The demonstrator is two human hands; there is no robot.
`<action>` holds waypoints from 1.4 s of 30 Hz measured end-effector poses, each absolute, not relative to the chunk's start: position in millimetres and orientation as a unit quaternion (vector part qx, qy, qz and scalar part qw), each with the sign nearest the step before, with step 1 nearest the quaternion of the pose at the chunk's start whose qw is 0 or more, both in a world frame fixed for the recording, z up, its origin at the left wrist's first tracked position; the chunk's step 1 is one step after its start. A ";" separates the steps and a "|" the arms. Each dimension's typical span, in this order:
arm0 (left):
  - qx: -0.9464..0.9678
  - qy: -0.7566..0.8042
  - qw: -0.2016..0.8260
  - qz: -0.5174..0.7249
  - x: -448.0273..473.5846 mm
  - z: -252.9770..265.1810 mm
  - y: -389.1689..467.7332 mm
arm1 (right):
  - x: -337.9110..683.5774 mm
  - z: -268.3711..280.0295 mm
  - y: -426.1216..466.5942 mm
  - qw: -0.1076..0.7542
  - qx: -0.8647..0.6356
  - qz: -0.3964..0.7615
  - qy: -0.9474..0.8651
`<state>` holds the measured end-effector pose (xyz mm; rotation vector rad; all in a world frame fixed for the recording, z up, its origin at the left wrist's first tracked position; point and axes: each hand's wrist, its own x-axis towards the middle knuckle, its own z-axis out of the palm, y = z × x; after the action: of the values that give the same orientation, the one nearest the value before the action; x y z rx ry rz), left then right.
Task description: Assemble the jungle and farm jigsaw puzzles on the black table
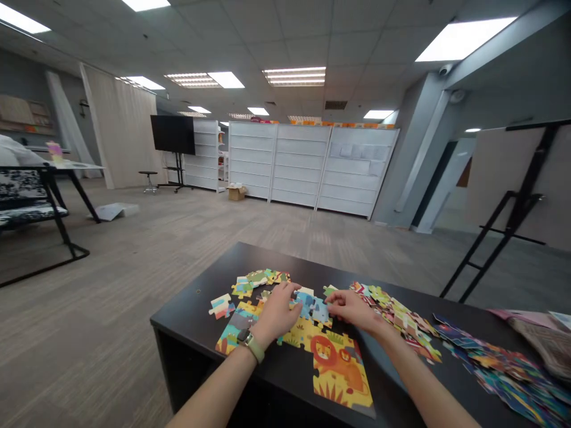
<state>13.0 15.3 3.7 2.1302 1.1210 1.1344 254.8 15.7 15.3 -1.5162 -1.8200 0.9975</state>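
So the left hand [279,312] is lying loosely over the half-built animal jigsaw [304,334], probably steadying it, while the right hand [330,302] is fiddling (can't tell if pinching) beside the blue elephant pieces [319,310] between both grips.

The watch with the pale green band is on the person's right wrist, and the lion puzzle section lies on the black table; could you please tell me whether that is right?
Not quite: the head view shows the watch on the left wrist, not the right; the lion puzzle section does lie on the black table.
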 end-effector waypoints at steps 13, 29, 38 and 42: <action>0.911 0.356 0.082 0.192 4.2 7.8 -14.0 | 262.1 13.0 23.5 0.221 -0.580 0.286 -0.730; 0.902 0.387 0.060 0.182 15.3 7.3 -18.7 | 261.0 14.2 21.1 0.241 -0.624 0.053 -0.741; 0.901 0.391 0.065 0.175 15.9 8.3 -20.7 | 282.1 -2.8 34.1 0.194 -0.701 -0.013 -0.686; 0.902 0.388 0.065 0.177 14.6 6.4 -20.1 | 282.4 -5.3 36.2 0.167 -0.708 0.027 -0.686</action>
<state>14.6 -20.1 6.4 2.7232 1.1717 0.5339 282.4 36.2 -5.3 -2.0142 -1.9532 0.0760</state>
